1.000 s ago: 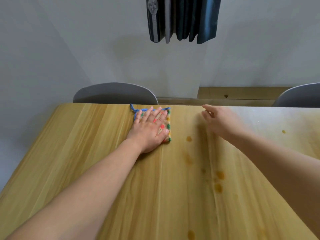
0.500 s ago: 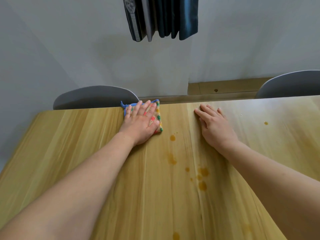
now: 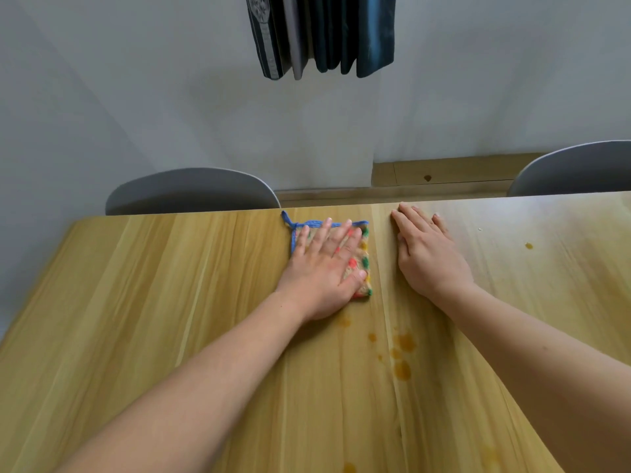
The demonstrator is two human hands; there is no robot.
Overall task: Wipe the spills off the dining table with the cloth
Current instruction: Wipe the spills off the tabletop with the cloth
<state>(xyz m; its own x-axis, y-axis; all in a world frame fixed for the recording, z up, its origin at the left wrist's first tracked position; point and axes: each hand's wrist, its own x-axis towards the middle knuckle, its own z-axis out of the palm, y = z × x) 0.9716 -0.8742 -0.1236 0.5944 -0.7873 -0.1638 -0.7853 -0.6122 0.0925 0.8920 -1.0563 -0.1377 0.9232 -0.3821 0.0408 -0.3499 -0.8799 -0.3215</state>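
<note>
A small square cloth (image 3: 365, 264) with a blue edge and red and green dots lies flat near the far edge of the wooden dining table (image 3: 153, 302). My left hand (image 3: 324, 271) presses on it with straight, spread fingers. My right hand (image 3: 426, 257) rests flat on the bare wood just right of the cloth. Brown spills (image 3: 403, 356) dot the table in front of both hands. One drop (image 3: 344, 322) sits right at my left wrist, another small spill (image 3: 529, 246) lies far right, and one spot (image 3: 349, 467) is at the near edge.
Two grey chair backs stand behind the table, one at the left (image 3: 191, 192) and one at the right (image 3: 577, 169). Dark cloths (image 3: 324, 35) hang on the white wall above. A wooden ledge (image 3: 444, 172) runs along the wall.
My left hand has slid the cloth right and toward me, over the spill that lay beside it. My right hand settled flat on the table near the far edge.
</note>
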